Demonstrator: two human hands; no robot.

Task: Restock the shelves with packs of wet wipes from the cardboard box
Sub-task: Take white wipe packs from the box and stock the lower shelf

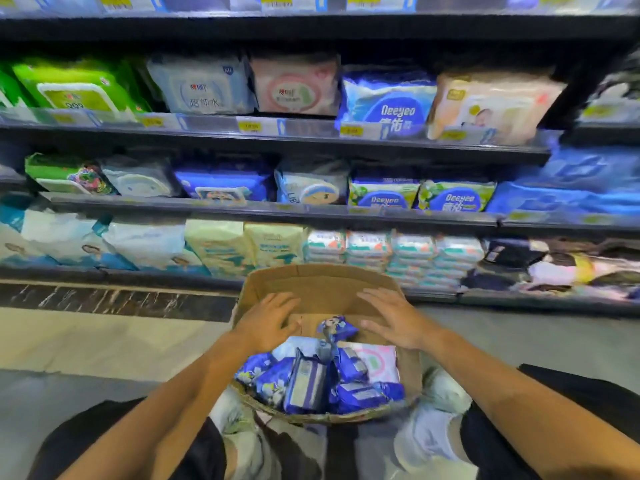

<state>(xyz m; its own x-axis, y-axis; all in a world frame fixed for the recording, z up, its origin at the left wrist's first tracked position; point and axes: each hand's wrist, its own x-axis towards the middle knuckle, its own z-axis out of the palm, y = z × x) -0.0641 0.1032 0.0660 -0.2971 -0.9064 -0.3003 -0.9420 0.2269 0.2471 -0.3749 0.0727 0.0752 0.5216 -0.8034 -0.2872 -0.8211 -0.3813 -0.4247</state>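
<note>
we're looking down into the cardboard box point(322, 289) on the floor point(104, 341) in front of the shelves point(277, 211), its long axis running away from us toward the bottom shelf, far flap tipped up and back. the card is plain brown, matte and creased. inside, at the near end, sit the packs of wet wipes point(311, 379): soft, glossy plastic pillows, mostly deep blue, several standing on edge with their barcode backs showing, one pale pink pack point(379, 362) lying flat on the right. a small blue pack point(336, 329) pokes up in the middle, pointing toward the shelves.

our left hand point(266, 322) reaches in palm down, fingers spread and fairly straight over the box's far inner wall; the grip holds nothing. our right hand point(394, 318) mirrors it, fingers fanned, thumb toward the small blue pack, nothing pinched. whether either palm touches the card, we cannot tell. both forearms angle inward from our knees.
</note>
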